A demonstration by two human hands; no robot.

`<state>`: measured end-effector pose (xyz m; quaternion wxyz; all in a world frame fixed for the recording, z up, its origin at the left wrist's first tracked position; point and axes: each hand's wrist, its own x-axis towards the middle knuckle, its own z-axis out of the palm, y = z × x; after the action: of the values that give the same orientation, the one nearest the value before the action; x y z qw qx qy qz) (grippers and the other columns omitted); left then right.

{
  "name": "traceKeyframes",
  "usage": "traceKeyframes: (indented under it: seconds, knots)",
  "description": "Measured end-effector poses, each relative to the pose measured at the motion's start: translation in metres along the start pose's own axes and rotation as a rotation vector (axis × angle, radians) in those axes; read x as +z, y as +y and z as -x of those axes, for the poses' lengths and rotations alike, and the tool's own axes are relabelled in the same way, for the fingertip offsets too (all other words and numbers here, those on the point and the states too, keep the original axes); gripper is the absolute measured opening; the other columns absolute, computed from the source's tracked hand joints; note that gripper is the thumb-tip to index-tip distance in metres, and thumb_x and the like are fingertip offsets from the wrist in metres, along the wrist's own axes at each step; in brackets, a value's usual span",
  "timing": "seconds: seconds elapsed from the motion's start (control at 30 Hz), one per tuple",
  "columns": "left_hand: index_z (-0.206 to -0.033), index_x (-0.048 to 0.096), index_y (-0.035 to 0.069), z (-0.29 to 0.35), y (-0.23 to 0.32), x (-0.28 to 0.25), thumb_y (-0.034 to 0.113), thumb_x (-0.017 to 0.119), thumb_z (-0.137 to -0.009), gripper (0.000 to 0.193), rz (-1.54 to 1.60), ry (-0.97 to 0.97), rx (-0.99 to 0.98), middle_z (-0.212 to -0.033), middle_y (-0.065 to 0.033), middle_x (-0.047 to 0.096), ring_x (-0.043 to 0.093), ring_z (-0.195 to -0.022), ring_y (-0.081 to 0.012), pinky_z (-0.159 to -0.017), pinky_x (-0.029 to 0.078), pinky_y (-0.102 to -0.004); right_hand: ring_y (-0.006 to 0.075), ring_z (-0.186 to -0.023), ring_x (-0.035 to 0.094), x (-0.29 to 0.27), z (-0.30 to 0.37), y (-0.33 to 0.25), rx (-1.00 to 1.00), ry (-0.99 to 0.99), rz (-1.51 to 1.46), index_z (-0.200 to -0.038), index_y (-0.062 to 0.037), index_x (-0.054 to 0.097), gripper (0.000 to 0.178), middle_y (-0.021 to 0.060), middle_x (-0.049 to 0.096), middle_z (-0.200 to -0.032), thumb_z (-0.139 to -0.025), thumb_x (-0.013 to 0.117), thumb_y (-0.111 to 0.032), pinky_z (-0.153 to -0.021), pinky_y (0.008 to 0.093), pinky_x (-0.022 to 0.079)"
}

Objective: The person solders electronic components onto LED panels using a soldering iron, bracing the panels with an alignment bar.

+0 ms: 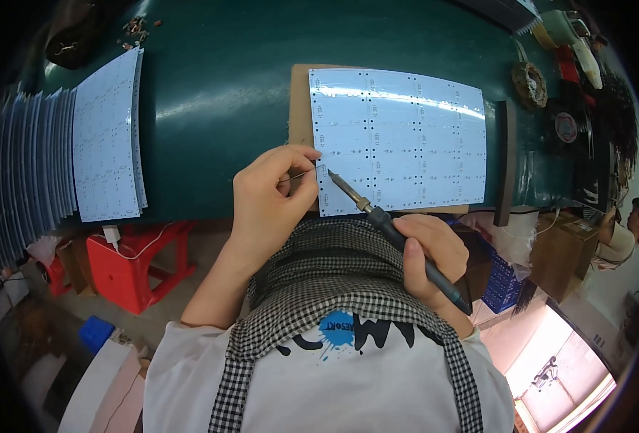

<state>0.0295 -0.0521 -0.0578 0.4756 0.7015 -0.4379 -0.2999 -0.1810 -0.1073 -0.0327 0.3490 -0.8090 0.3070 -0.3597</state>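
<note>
White short-sleeved shirt with a blue-and-black print under a black-and-white checked apron with straps.

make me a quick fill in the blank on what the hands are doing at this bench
1. The right hand grips a ____ whose tip meets the white panel at its lower left corner.
2. The left hand pinches a thin ____ and feeds it toward that tip.
3. The white panel lies on a flat ____ board on the green table.
4. A fanned stack of similar panels sits to the person's ____.

Missing words: soldering iron; wire; brown; left
</note>
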Motion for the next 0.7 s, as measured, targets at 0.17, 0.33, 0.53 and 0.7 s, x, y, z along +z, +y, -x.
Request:
traceKeyframes:
  seconds: [0.17,0.33,0.53,0.7]
  knots:
    - [-0.078,0.059,-0.001,0.0019,-0.0014,-0.0017,-0.002,0.065,-0.074,0.007,0.018,0.001,-0.004,-0.093,-0.0060,0.069,0.036,-0.048,-0.0037,-0.045,0.032,-0.0199,0.0251,-0.069,0.066,0.0050,-0.0005,-0.0032,0.002,0.000,0.028,-0.092,0.0027,0.068,0.018,0.0151,0.067,-0.081,-0.076,0.063,-0.004,-0.061,0.0298,0.053]
    - [-0.078,0.059,-0.001,0.0024,-0.0019,-0.0022,-0.002,0.065,-0.074,0.007,0.039,0.003,0.004,-0.093,-0.0064,0.069,0.036,-0.048,-0.0041,-0.045,0.033,-0.0202,0.0254,-0.070,0.066,0.0063,0.0003,-0.0046,-0.001,-0.022,0.042,-0.093,0.0032,0.067,0.019,0.0152,0.067,-0.083,-0.076,0.064,-0.003,-0.062,0.0302,0.053]
    - [-0.081,0.060,-0.001,0.0039,0.0038,0.0004,-0.002,0.065,-0.075,0.007,-0.062,-0.007,0.040,-0.096,-0.0065,0.068,0.048,-0.054,-0.0086,-0.049,0.039,-0.0218,0.0256,-0.070,0.066,0.0059,0.0010,-0.0059,0.010,-0.017,0.029,-0.093,0.0032,0.067,0.019,0.0153,0.067,-0.083,-0.075,0.064,-0.002,-0.062,0.0303,0.054]
    - [-0.081,0.064,-0.002,0.0056,0.0014,0.0036,-0.003,0.067,-0.073,0.009,-0.094,0.010,0.107,-0.098,-0.0062,0.068,0.037,-0.050,-0.0035,-0.046,0.030,-0.0193,0.0248,-0.069,0.066,0.0056,0.0071,-0.0046,0.012,-0.017,-0.007,-0.092,0.0031,0.068,0.020,0.0150,0.067,-0.083,-0.073,0.064,-0.001,-0.061,0.0292,0.053]
